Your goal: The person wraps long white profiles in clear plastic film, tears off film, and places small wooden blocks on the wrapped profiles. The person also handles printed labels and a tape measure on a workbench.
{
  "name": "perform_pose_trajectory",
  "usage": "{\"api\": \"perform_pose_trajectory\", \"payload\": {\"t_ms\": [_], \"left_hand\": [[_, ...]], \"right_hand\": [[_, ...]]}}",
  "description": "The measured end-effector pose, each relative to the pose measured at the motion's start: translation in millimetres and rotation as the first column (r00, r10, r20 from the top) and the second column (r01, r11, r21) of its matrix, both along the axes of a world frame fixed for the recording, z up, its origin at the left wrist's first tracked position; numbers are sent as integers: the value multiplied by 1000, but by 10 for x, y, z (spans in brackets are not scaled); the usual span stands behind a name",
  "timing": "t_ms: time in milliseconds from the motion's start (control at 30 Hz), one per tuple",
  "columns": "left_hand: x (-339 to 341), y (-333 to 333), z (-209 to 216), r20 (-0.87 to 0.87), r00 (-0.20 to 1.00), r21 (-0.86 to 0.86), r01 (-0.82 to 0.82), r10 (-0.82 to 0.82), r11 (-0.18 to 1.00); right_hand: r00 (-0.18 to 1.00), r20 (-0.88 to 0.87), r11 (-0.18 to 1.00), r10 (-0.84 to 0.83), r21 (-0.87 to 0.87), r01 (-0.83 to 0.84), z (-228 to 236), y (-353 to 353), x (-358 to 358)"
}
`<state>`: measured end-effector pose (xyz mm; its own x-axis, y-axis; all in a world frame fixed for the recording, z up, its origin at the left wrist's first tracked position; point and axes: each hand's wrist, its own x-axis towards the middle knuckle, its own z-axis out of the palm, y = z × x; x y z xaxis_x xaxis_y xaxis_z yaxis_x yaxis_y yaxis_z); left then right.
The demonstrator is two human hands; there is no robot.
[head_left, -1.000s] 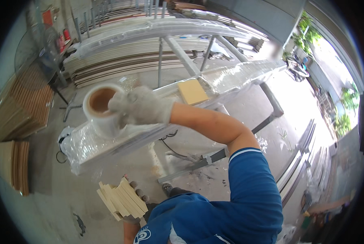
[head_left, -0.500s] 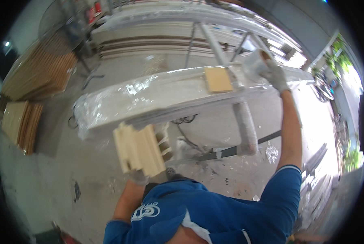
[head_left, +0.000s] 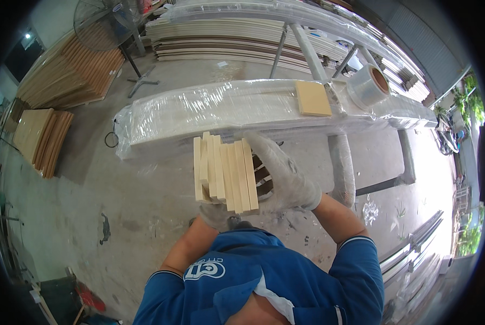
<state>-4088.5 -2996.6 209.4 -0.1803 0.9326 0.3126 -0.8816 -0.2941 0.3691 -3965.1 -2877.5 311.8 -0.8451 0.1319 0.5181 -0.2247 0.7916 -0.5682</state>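
Note:
A stack of several light wooden boards point(head_left: 226, 173) stands on edge in front of my body, their ends uneven. My left hand point(head_left: 215, 215), in a grey work glove, grips the stack from below; the boards hide most of its fingers. Along the right side of the stack curves my gloved right hand point(head_left: 286, 176), pressed to the outermost board. Dark brown bands show in the gap beside its palm; I cannot make out what they are. Beyond, a roll of clear plastic film point(head_left: 368, 88) rests on the film-wrapped bench point(head_left: 210, 111), to the right of a flat tan board point(head_left: 313, 98).
Wrapped legs point(head_left: 341, 168) hold up the bench. Long stacked panels point(head_left: 215, 40) lie at the back. A standing fan point(head_left: 104, 24) and brown panel stacks point(head_left: 43, 138) are at the left. Metal lengths point(head_left: 416, 249) lie on the floor at right.
My right hand has let go of the film roll and come down to the boards. The roll now rests on the bench. My left hand has brought the boards up and to the right.

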Motion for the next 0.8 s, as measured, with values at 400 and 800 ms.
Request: {"api": "perform_pose_trajectory", "payload": {"t_ms": [400,800], "left_hand": [[-79,-17,-105,486,841,90,221,-237,971],[-110,22,-15,292,946,71,128,-143,989]], "right_hand": [[947,189,812,-258,574,107,646,1040,-195],[549,714,840,-433,540,-40,634,1787,-487]]}}
